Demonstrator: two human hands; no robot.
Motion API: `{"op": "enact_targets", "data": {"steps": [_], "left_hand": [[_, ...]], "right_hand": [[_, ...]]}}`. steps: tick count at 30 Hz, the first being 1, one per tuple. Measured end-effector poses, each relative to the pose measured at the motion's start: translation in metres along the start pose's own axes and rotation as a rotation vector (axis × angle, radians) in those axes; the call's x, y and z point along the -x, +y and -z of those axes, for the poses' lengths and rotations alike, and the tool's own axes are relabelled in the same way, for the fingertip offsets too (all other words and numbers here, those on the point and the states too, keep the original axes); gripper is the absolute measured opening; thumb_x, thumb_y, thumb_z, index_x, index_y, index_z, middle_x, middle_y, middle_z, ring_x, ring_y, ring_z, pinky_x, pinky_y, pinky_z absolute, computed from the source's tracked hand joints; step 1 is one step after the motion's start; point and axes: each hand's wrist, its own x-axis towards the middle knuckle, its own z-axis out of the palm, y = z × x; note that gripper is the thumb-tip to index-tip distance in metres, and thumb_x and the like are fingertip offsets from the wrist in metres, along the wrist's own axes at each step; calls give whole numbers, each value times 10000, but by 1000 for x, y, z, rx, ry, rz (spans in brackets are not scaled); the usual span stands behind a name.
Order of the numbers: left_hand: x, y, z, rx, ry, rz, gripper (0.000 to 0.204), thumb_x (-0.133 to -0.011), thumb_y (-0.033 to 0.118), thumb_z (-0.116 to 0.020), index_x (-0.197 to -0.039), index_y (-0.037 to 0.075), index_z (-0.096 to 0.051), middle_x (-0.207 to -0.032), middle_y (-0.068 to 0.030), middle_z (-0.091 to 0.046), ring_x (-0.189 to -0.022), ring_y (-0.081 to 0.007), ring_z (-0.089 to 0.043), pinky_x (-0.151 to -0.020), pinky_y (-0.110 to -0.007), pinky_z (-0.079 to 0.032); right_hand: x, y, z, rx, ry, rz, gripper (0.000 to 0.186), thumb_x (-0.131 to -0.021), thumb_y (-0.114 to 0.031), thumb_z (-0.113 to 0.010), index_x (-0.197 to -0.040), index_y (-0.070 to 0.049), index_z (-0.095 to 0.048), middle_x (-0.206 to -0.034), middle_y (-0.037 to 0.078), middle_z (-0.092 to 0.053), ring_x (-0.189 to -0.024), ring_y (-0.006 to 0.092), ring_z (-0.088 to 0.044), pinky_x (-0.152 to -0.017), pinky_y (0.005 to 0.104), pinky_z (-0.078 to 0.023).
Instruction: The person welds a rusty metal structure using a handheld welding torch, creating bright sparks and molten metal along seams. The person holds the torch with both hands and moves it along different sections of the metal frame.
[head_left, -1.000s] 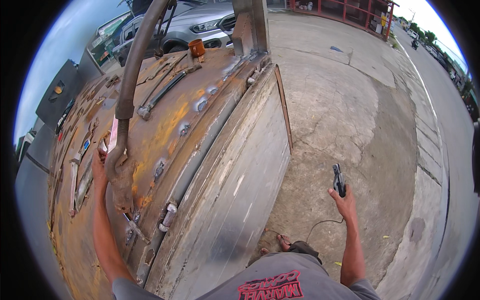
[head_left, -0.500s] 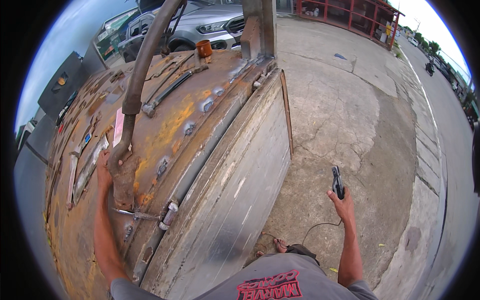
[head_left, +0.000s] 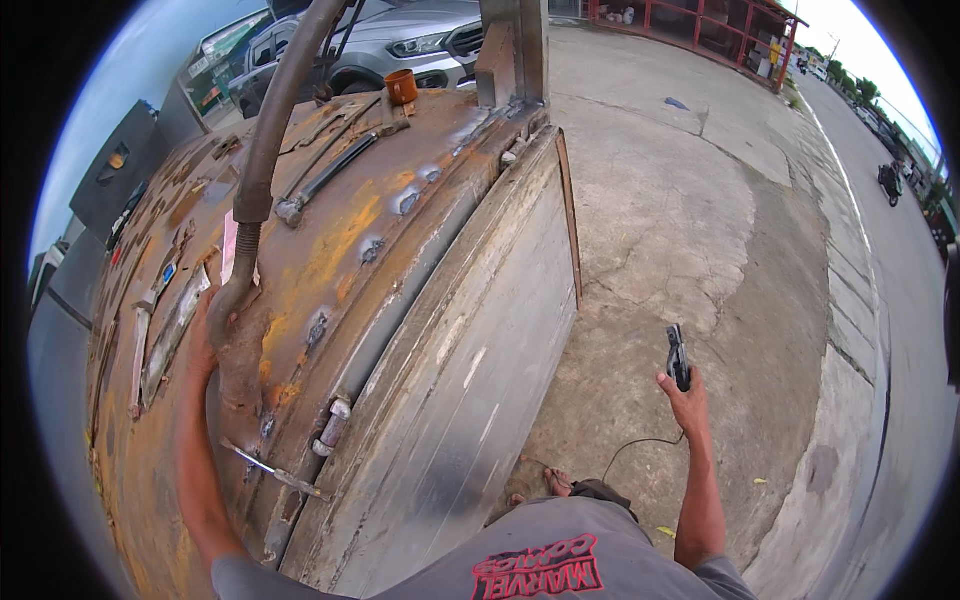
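Note:
My right hand, on the right over the concrete, is closed around a black welding electrode holder. A thin dark cable runs from that hand toward my feet. My left hand is on a bent, rusty metal pipe, its fingers partly hidden behind it. The pipe rises from the rusty steel plate. By its foot, a thin metal rod-like tool slants across the plate's edge. A barrel hinge joins the plate's edge beside a grey metal panel.
A hammer, an orange mug and metal scraps lie on the plate. A steel post stands at the far corner. Behind is a silver pickup. A motorcycle is on the road.
The rod-like tool's right end has dropped from the hinge toward me, so it slants more steeply. My left hand has come slightly up beside the pipe. The right hand is nearly still.

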Motion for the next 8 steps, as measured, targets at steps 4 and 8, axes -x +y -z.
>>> {"op": "enact_targets", "data": {"steps": [4,8], "left_hand": [[18,-27,-2,-172,-27,-110,499,-1018,226,-662,-1464,26,-563,-1520,-219,-527,-1423,-392,-484,-1209,-438,-372],[11,35,14,-504,-222,-49,547,-1014,266,-607,-1535,127,-517,-1669,-188,-365,-1573,-341,-275,-1258,-482,-316]], "right_hand": [[-5,8,-11,48,34,26,909,-839,-707,-745,-1323,47,-589,-1039,183,-662,-946,317,-641,-844,475,-522],[-5,15,-11,26,-45,2,715,-890,-676,-739,-1166,-32,-600,-736,-13,-505,-575,107,-485,-518,280,-395]]}}
